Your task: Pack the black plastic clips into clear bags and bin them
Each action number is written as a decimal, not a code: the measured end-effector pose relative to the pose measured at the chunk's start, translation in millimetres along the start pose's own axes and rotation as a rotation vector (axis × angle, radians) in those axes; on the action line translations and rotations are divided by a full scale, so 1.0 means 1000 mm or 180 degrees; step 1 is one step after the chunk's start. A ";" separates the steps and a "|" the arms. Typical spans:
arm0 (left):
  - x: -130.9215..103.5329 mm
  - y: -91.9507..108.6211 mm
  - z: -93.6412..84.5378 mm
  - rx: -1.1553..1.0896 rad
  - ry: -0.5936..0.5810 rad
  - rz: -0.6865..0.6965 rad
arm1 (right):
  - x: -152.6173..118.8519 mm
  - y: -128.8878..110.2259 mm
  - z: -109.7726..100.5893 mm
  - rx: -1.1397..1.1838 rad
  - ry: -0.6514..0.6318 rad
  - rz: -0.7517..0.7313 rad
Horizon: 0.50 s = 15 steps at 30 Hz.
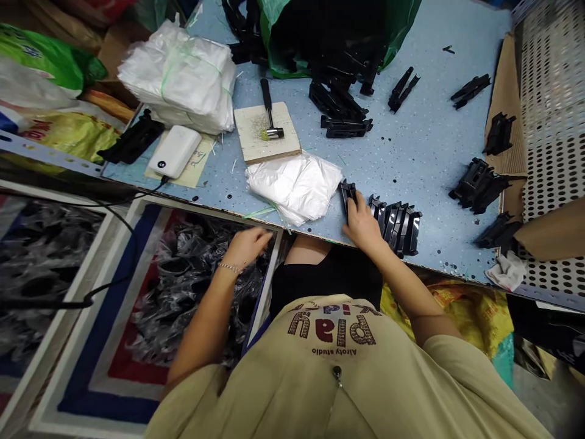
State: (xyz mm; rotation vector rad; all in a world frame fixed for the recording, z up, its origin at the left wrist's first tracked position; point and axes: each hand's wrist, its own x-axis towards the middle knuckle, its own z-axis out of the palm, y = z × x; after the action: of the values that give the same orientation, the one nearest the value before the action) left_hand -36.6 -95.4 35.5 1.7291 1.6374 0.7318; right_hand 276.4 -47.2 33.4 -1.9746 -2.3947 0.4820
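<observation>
My right hand (364, 227) is at the table's front edge with its fingers closed on a black plastic part (346, 191). Just right of that hand, several similar black parts (399, 224) stand side by side in a row. My left hand (247, 247), slightly blurred, is over the near edge of a bin of bagged black parts (183, 292). Its fingers are loosely bent and a little apart, and nothing shows in them. Between the hands, a stack of thin white plastic bags (297, 183) lies on the table.
A hammer (269, 113) rests on a wooden board (247, 143). Behind are a tied bundle of white bags (183, 73) and a green bag (278, 42) of black parts. A white power bank (176, 149) trails a cable. Loose parts (475, 183) lie near the perforated panel (555, 122).
</observation>
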 end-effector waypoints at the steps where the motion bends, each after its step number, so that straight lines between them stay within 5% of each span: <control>1: 0.018 0.007 0.010 0.0024 -0.0040 0.0044 | 0.008 0.003 0.001 0.0069 0.0084 0.0042; 4: 0.075 0.037 0.048 0.0403 0.0139 0.0362 | 0.031 0.012 0.001 0.0215 0.0351 0.0132; 7: 0.117 0.052 0.074 0.0717 -0.0056 0.0273 | 0.045 0.016 -0.003 0.0194 0.0295 0.0228; 11: 0.134 0.036 0.069 -0.0032 -0.0263 0.0062 | 0.052 0.025 -0.016 0.0382 0.0152 0.0552; 15: 0.135 0.024 0.055 -0.0954 -0.0247 -0.0454 | 0.051 0.028 -0.031 0.2524 0.0353 0.0481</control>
State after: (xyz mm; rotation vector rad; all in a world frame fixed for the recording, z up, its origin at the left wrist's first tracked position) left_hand 30.0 34.4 14.6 1.3980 1.4954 0.7865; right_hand 298.5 13.0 46.5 -1.7262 -1.6003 1.0793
